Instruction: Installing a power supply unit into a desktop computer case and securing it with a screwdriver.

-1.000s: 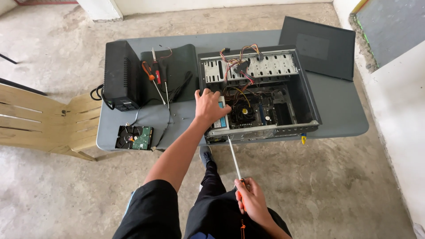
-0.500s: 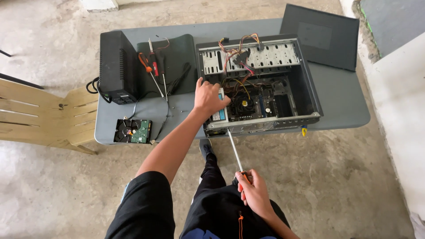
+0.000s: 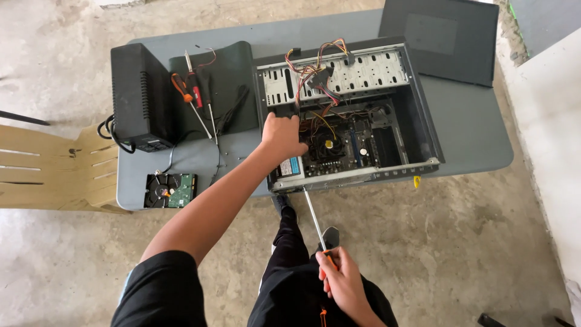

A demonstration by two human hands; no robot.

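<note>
Currently your right hand (image 3: pixel 342 278) grips the screwdriver (image 3: pixel 316 223); its shaft runs toward 11 o'clock, tip at the computer case (image 3: pixel 423 136) front edge on the table (image 3: pixel 472 130). Your left hand (image 3: pixel 283 134), fingers curled, rests inside the case.

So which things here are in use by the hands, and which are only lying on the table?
In use:
- left hand on open computer case
- right hand holding long screwdriver

Lying about:
- hard drive
- black box
- side panel
- small screwdrivers on mat

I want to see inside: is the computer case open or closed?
Open. The computer case lies on its side, motherboard and wires exposed; a dark panel lies apart.
</note>
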